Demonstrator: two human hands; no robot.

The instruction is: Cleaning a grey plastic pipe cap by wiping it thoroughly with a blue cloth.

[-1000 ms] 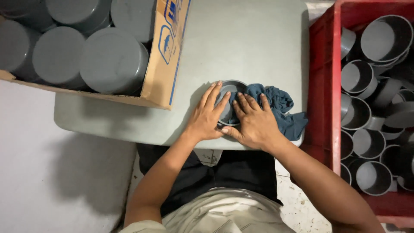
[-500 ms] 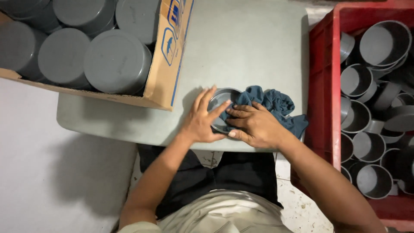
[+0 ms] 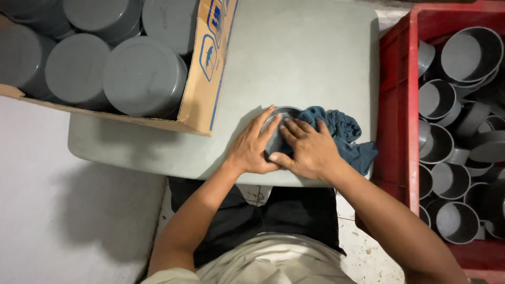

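Observation:
A round grey cap (image 3: 279,118) lies on the grey table (image 3: 294,58) near its front edge. My left hand (image 3: 251,147) curls around the cap's left side and holds it. My right hand (image 3: 310,147) presses a dark blue cloth (image 3: 342,131) onto the cap, fingers spread over cloth and rim. Most of the cap is hidden under my fingers and the cloth. The cloth bunches out to the right of my right hand.
A cardboard box (image 3: 202,73) filled with several grey capped cylinders (image 3: 142,76) rests on the table's left part. A red plastic crate (image 3: 394,105) holding several grey caps (image 3: 468,52) stands to the right of the table. White floor lies at the left.
My right hand with the cloth has shifted slightly over the cap, and my left hand has closed tighter around the cap's left side. The view moved a little.

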